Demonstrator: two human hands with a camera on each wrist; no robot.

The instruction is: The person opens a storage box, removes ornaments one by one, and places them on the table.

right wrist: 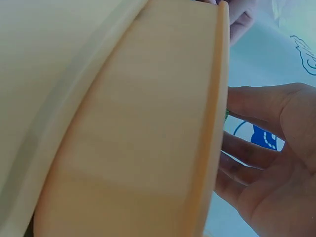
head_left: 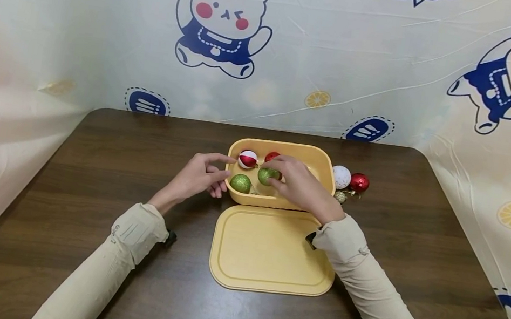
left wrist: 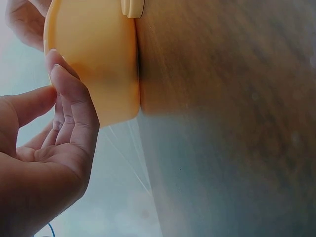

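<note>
A yellow rectangular box (head_left: 274,203) stands uncovered on the table. My right hand (head_left: 298,184) reaches into it over the right side, thumb and fingers pinching a green glitter ball (head_left: 266,176). In the right wrist view only a sliver of green shows behind the rim. My left hand (head_left: 201,174) holds the box's left rim between thumb and fingers, as the left wrist view shows close up. Inside the box are another green glitter ball (head_left: 240,183), a red-and-white ball (head_left: 248,159) and a red ball (head_left: 272,156), partly hidden by my right hand.
A flat yellow lid (head_left: 272,252) lies just in front of the box. Right of the box are a white speckled ball (head_left: 341,177), a shiny red ball (head_left: 359,183) and a small gold ornament (head_left: 340,197). A printed cloth (head_left: 290,50) hangs behind the dark wooden table (head_left: 85,184).
</note>
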